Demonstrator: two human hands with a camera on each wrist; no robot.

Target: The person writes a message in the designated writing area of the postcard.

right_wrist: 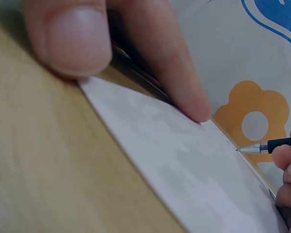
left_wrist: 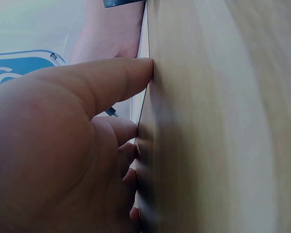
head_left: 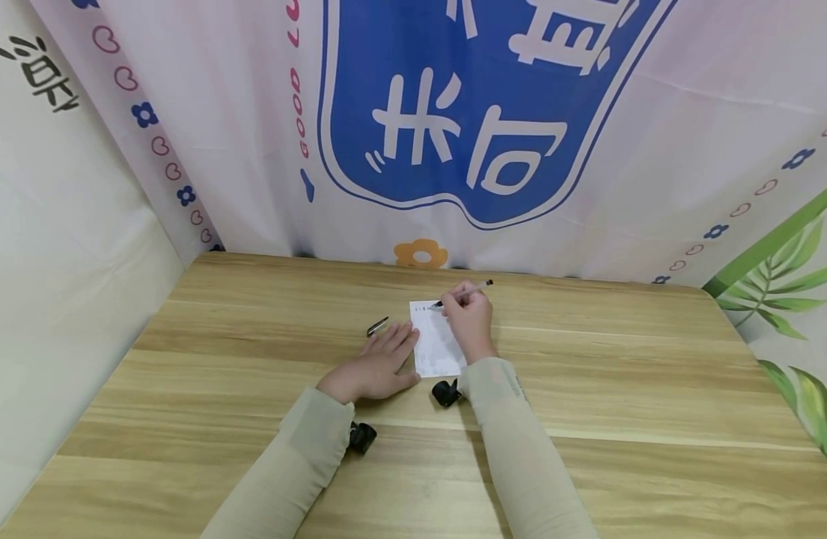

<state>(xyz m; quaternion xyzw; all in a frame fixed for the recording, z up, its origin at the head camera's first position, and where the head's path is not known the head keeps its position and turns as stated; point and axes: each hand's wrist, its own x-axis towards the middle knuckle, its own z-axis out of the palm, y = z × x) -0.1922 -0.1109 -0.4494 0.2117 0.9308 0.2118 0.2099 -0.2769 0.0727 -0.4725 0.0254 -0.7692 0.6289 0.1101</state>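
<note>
A small white sheet of paper (head_left: 437,346) lies on the wooden table, with a short row of dark marks along its top edge. My right hand (head_left: 471,323) pinches a pen (head_left: 479,287) with a clear barrel, its tip touching the paper near those marks. In the right wrist view the pen's metal tip (right_wrist: 250,149) meets the sheet. My left hand (head_left: 381,365) rests flat on the table to the left, fingers straight, thumb and index fingertip at the paper's left edge. Beside those fingertips lies a pen cap (head_left: 377,326) with a dark clip.
The wooden table (head_left: 629,389) stretches out on both sides of the hands. A printed curtain (head_left: 251,150) hangs behind its far edge. Black wrist cameras, one at the left cuff (head_left: 362,438) and one at the right (head_left: 445,393), sit close to the tabletop.
</note>
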